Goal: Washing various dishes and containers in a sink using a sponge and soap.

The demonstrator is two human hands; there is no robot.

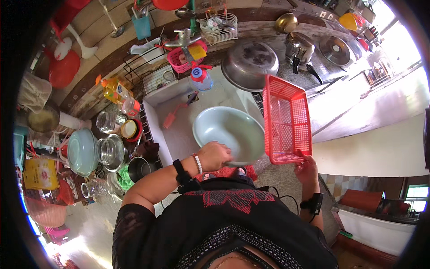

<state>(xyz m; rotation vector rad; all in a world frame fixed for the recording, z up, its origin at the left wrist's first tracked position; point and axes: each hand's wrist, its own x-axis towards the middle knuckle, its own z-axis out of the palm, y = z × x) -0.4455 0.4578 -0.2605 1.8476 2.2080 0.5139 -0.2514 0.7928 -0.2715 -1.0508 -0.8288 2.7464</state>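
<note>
My left hand [215, 156] has its fingers curled over the near rim of a pale green plastic basin [231, 134], which is tilted over the near part of the sink [158, 138]. The basin shows no contents. Off to the right, my right hand [306, 168] grips the near end of a red perforated plastic basket [289, 121], raised beside the basin with its open side facing me. A red-bristled brush [170, 119] lies in the sink. Above the sink's far side is a metal faucet [183, 38] with a blue-and-red bottle piece [201, 79] below its spout.
Beyond the sink an upturned metal basin [251, 65] stands near a pressure cooker [300, 48]. Glass jars [106, 151], a metal pot [138, 169] and another pale green basin [81, 152] crowd the left side. A pink basket [181, 64] sits behind the sink. A white counter extends right.
</note>
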